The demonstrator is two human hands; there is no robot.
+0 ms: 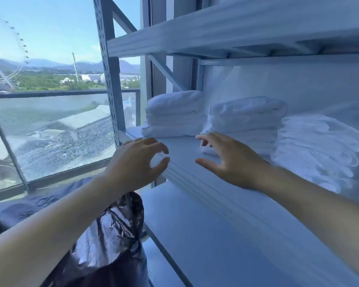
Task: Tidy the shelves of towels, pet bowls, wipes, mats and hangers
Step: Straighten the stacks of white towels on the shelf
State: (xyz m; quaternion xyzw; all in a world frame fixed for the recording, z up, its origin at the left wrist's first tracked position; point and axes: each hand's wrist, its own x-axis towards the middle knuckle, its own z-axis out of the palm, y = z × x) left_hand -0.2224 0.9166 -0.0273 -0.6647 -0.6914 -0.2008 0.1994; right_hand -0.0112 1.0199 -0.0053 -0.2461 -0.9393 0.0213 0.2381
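Three stacks of folded white towels stand on the middle shelf [180, 148]: a left stack [174, 113], a middle stack [247, 119] and a looser right stack [319, 150]. My left hand [137, 162] hovers at the shelf's front edge with its fingers loosely curled and nothing in it. My right hand [230, 160] reaches over the shelf, fingers spread, its fingertips close to the lower left corner of the middle stack. Whether they touch the towel I cannot tell.
A shiny black plastic bag [112, 235] stands on the floor below my left arm. The grey perforated upright [110, 69] of the rack rises at the left, with a large window [50, 121] behind. Another shelf [236, 32] hangs overhead and a lower shelf [205, 235] lies beneath.
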